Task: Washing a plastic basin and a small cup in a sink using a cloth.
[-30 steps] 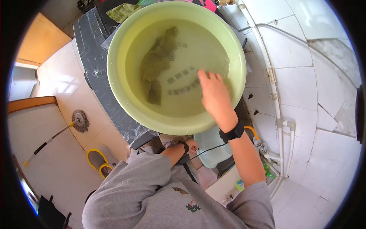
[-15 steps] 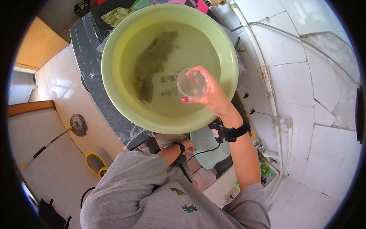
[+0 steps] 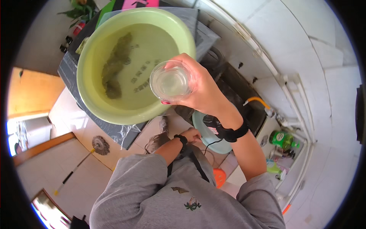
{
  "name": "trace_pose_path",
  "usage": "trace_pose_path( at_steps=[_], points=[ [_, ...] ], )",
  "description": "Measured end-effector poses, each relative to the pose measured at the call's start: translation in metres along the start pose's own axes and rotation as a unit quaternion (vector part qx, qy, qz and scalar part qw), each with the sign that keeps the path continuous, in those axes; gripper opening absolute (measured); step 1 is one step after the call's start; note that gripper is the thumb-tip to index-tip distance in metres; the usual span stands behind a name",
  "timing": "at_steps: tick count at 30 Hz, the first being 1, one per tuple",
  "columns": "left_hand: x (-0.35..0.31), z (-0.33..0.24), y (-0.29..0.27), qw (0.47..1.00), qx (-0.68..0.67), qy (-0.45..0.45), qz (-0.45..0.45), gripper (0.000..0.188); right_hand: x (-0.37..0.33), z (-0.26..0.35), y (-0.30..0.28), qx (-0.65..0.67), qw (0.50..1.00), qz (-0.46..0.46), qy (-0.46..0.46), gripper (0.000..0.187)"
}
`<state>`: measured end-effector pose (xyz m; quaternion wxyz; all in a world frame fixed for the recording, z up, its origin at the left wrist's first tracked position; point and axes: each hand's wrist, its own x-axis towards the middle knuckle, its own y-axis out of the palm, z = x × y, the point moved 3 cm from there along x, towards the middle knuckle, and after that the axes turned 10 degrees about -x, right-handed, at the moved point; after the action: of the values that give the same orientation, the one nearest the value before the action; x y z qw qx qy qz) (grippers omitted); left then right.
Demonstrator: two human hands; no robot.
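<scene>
My right hand [image 3: 200, 86] grips a clear plastic cup [image 3: 170, 82] from its right side. Pale, clear liquid seems to be inside. The cup is over the right edge of a large yellow-green basin [image 3: 89, 82]. Water fills much of this basin, and a dark, soaked cloth [image 3: 117, 65] lies in it toward the left. My left hand [image 3: 191, 134] is lower down, beside the rim of a pale teal basin [image 3: 214, 143]. Its fingers are curled; whether they grip that rim or something else is hidden.
The big basin stands on a plastic-covered dark surface [image 3: 70, 70]. A dark sink [image 3: 244, 91] with an orange-tipped tap [image 3: 257, 100] is to the right, near green bottles [image 3: 281, 140]. White pipes [image 3: 263, 55] run along the tiled wall. A mop [image 3: 100, 145] lies at left.
My view has shifted, so the big basin now appears farther left. The cup, still in my right hand, has moved toward that basin's right rim and looks closer. My left hand stays by the teal basin.
</scene>
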<state>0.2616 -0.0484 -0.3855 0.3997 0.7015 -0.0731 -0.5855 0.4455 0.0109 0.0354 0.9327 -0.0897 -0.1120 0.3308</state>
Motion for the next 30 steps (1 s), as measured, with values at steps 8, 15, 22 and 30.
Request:
trace_pose_path(
  at_steps=[8,15,22,30],
  points=[
    [-0.029,-0.005,0.042,0.999,0.017,-0.038,-0.004,0.032,-0.12,-0.012,-0.093,-0.005,0.996,-0.084,0.016,0.059],
    [-0.058,-0.013,0.136,0.997,0.071,0.013,0.013,0.03,-0.253,-0.083,-0.16,-0.205,0.947,-0.173,0.174,0.049],
    [-0.059,-0.01,0.172,0.985,0.16,0.057,0.006,0.04,-0.309,-0.141,-0.17,-0.239,0.927,-0.211,0.195,0.045],
    [-0.043,-0.008,0.16,0.991,0.131,0.039,-0.014,0.048,-0.33,-0.164,-0.164,-0.361,0.876,-0.238,0.215,0.036]
  ],
)
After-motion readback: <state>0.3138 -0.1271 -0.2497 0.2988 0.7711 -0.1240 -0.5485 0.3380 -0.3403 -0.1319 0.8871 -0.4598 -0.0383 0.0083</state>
